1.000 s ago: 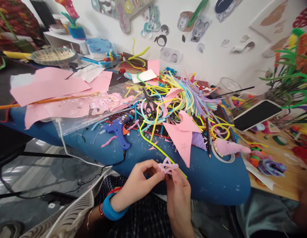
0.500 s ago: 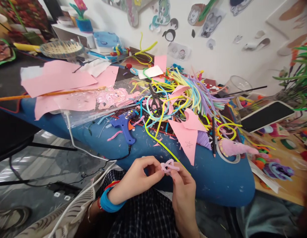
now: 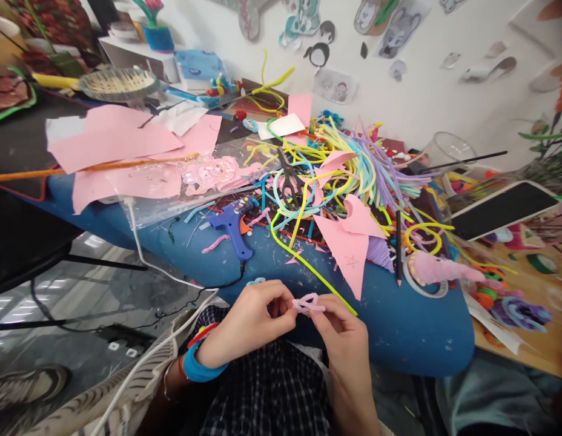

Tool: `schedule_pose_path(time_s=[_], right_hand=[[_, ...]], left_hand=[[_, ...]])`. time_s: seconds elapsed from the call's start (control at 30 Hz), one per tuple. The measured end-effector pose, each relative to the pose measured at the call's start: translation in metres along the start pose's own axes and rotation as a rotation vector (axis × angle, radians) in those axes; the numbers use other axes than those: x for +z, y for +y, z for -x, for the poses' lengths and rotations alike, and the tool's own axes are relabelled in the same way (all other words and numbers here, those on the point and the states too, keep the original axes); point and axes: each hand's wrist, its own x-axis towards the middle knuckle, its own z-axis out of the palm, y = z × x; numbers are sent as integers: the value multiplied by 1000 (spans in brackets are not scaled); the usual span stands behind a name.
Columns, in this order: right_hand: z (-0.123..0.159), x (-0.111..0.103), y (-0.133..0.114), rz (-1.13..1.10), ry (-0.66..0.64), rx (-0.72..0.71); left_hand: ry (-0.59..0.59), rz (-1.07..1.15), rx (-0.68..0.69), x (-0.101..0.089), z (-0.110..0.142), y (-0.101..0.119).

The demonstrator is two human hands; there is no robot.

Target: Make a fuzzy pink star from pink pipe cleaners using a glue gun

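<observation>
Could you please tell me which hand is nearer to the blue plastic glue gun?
Left: the left hand is on the near side of the glue gun; the right hand is on that side too, but farther right.

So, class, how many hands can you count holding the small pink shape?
2: the left hand pinches the left end of the pink shape, and the right hand its right end. Some fingers are partly hidden, but both hands show plainly.
</observation>
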Motion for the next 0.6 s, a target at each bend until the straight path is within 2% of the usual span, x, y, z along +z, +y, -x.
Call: schedule_pose_path(time_s=[0.3, 0.4, 0.6], right_hand=[[1, 1, -2, 53, -53, 4], [0, 3, -3, -38, -42, 61], [-2, 6, -2, -206, 5, 189]], left_hand=[[-16, -172, 77, -5, 4, 3], [-50, -82, 41, -9, 3, 1], [-215, 245, -98, -21, -2, -8]])
